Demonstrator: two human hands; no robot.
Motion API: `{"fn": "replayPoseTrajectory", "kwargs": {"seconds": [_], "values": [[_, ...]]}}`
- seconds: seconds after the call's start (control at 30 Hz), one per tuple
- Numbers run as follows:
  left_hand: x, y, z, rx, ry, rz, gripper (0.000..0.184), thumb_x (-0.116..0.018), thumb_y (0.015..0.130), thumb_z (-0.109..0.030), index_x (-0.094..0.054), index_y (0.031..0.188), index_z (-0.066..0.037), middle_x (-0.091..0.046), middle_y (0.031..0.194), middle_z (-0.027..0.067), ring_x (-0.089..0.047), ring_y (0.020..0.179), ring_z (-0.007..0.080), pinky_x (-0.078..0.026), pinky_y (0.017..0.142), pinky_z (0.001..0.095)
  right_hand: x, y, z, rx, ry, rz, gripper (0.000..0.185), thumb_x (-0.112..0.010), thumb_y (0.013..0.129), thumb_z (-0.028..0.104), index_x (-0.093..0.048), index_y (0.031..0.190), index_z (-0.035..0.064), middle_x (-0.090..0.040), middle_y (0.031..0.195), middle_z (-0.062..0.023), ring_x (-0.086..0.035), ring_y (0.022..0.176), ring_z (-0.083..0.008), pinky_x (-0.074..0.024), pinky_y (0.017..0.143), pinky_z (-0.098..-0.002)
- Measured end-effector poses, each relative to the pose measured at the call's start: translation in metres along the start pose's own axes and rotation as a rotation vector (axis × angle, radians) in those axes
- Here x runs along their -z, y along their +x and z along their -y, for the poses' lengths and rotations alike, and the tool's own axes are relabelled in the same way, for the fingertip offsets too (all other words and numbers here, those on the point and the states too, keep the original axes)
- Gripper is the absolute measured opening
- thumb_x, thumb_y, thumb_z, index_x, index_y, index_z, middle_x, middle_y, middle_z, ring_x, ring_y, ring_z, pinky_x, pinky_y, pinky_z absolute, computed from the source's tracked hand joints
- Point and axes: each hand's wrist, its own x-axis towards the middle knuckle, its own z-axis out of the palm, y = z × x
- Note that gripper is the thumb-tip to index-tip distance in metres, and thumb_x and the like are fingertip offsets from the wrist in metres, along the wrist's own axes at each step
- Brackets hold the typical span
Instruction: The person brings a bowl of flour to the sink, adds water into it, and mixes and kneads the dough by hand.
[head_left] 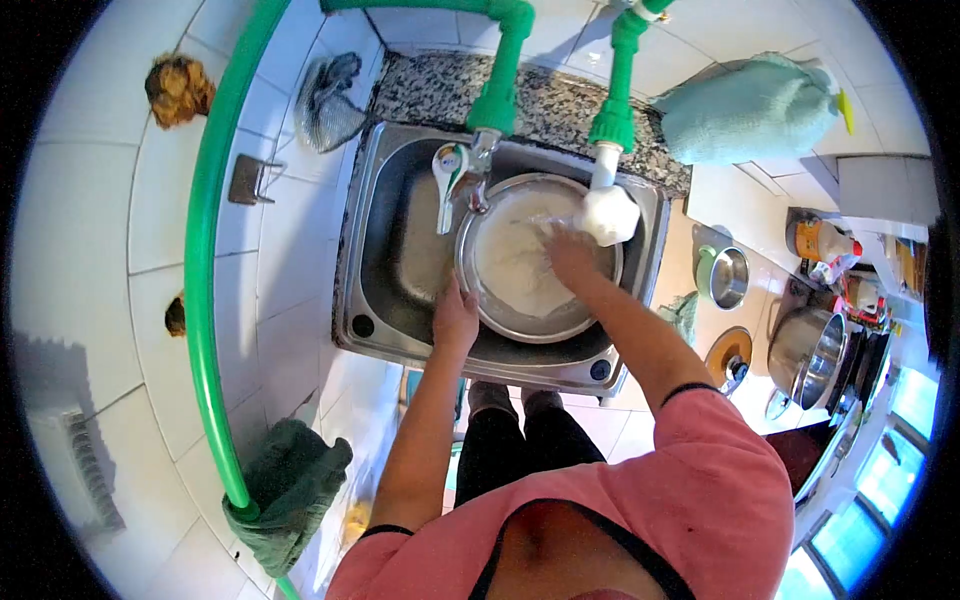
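Clearly, from where I stand, the wide metal bowl [538,337] is sitting in the right-hand part of the sink [352,285], under the tap [475,190], with cloudy, whitish liquid [515,270] across its middle. I can't see what bears its weight underneath. The person's left hand [456,318] is at the near left side of the rim, thumb by the edge; the other fingers are partly hidden, so I can't tell whether they're spread or pressed together. The right hand [573,258] reaches down into the bowl, its fingertips lost in the blur and the liquid; how those fingers lie, or whether they pinch anything, I can't say.

I'd reckon the bowl is stiff and hard to break, yet fairly heavy with that load, and slick wherever the metal is wet. The liquid would slosh at any tilt, so it wants to be kept level. To lift it, I'd take the rim at opposite sides, thumbs over the edge and fingers curled beneath, pulling it towards the body first, because the tap and the white fitting [610,215] hang close over its far side.
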Motion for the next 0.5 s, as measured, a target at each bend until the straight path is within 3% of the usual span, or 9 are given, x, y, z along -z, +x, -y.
{"fn": "replayPoseTrajectory", "kwargs": {"seconds": [0.03, 0.07, 0.1, 0.13, 0.17, 0.23, 0.27, 0.4, 0.5], "values": [[0.012, -0.001, -0.021, -0.013, 0.003, 0.006, 0.053, -0.052, 0.081, -0.015, -0.030, 0.129, -0.008, -0.050, 0.105, 0.0198, -0.054, 0.091, 0.0330, -0.051, 0.062, 0.0377, -0.012, -0.026, -0.004, 0.064, -0.380, 0.058, 0.037, -0.045, 0.080, 0.021, -0.050, 0.115, 0.0098, -0.044, 0.122, -0.0162, -0.047, 0.107, -0.0300, -0.0390, 0.085, -0.0435], [0.038, -0.007, -0.063, -0.084, 0.003, -0.026, 0.051, -0.052, 0.081, -0.015, -0.033, 0.127, -0.006, -0.052, 0.101, 0.0182, -0.055, 0.085, 0.0267, -0.048, 0.061, 0.0342, -0.020, -0.050, -0.005, 0.127, -0.760, 0.122, 0.038, -0.046, 0.080, 0.021, -0.049, 0.116, 0.0085, -0.044, 0.121, -0.0182, -0.048, 0.106, -0.0298, -0.0386, 0.085, -0.0440], [0.063, -0.013, -0.106, -0.154, 0.004, -0.060, 0.048, -0.053, 0.081, -0.015, -0.036, 0.125, -0.003, -0.054, 0.096, 0.0167, -0.056, 0.080, 0.0205, -0.045, 0.060, 0.0307, -0.014, -0.058, 0.026, -0.001, -0.416, 0.221, 0.040, -0.043, 0.083, 0.023, -0.045, 0.118, 0.0047, -0.044, 0.121, -0.0204, -0.046, 0.109, -0.0313, -0.0379, 0.087, -0.0430], [0.084, -0.017, -0.144, -0.190, -0.129, -0.029, 0.048, -0.055, 0.080, -0.016, -0.038, 0.123, -0.004, -0.055, 0.093, 0.0156, -0.055, 0.077, 0.0209, -0.045, 0.061, 0.0315, -0.005, -0.066, 0.060, -0.153, -0.081, 0.276, 0.042, -0.040, 0.086, 0.025, -0.041, 0.121, 0.0010, -0.043, 0.121, -0.0226, -0.044, 0.111, -0.0327, -0.0373, 0.089, -0.0421], [0.102, -0.017, -0.179, -0.224, -0.258, 0.003, 0.047, -0.057, 0.079, -0.018, -0.041, 0.121, -0.004, -0.056, 0.089, 0.0144, -0.055, 0.074, 0.0212, -0.045, 0.061, 0.0322, -0.017, -0.061, 0.071, -0.115, 0.034, 0.274, 0.042, -0.040, 0.085, 0.024, -0.042, 0.120, 0.0011, -0.044, 0.120, -0.0225, -0.044, 0.111, -0.0328, -0.0374, 0.089, -0.0423], [0.121, -0.001, -0.229, -0.551, -0.134, -0.193, 0.053, -0.061, 0.077, -0.026, -0.041, 0.120, -0.004, -0.057, 0.085, 0.0132, -0.056, 0.068, 0.0243, -0.045, 0.061, 0.0346, -0.027, -0.035, 0.079, 0.170, -0.077, 0.206, 0.040, -0.041, 0.085, 0.023, -0.043, 0.119, 0.0014, -0.044, 0.119, -0.0223, -0.045, 0.109, -0.0330, -0.0377, 0.089, -0.0427], [0.124, 0.009, -0.248, -0.566, -0.058, -0.139, 0.055, -0.062, 0.075, -0.031, -0.041, 0.119, -0.004, -0.057, 0.085, 0.0136, -0.057, 0.069, 0.0260, -0.046, 0.061, 0.0356, -0.022, -0.018, 0.072, 0.216, -0.118, 0.178, 0.040, -0.041, 0.084, 0.023, -0.044, 0.118, 0.0016, -0.045, 0.119, -0.0222, -0.046, 0.108, -0.0331, -0.0378, 0.089, -0.0429], [0.124, 0.022, -0.281, -0.553, 0.294, 0.029, 0.060, -0.061, 0.072, -0.042, -0.044, 0.115, -0.004, -0.058, 0.088, 0.0174, -0.058, 0.076, 0.0323, -0.047, 0.064, 0.0385, 0.023, -0.008, 0.033, -0.052, 0.160, 0.097, 0.037, -0.043, 0.083, 0.021, -0.047, 0.115, 0.0021, -0.046, 0.116, -0.0219, -0.047, 0.105, -0.0335, -0.0384, 0.088, -0.0437], [0.121, 0.024, -0.277, -0.555, 0.341, 0.037, 0.055, -0.061, 0.071, -0.043, -0.046, 0.108, -0.006, -0.058, 0.091, 0.0184, -0.058, 0.079, 0.0344, -0.047, 0.065, 0.0401, -0.012, -0.048, 0.022, -0.028, -0.182, 0.225, 0.035, -0.044, 0.082, 0.019, -0.048, 0.113, 0.0025, -0.047, 0.115, -0.0216, -0.049, 0.103, -0.0338, -0.0388, 0.087, -0.0443]]}}
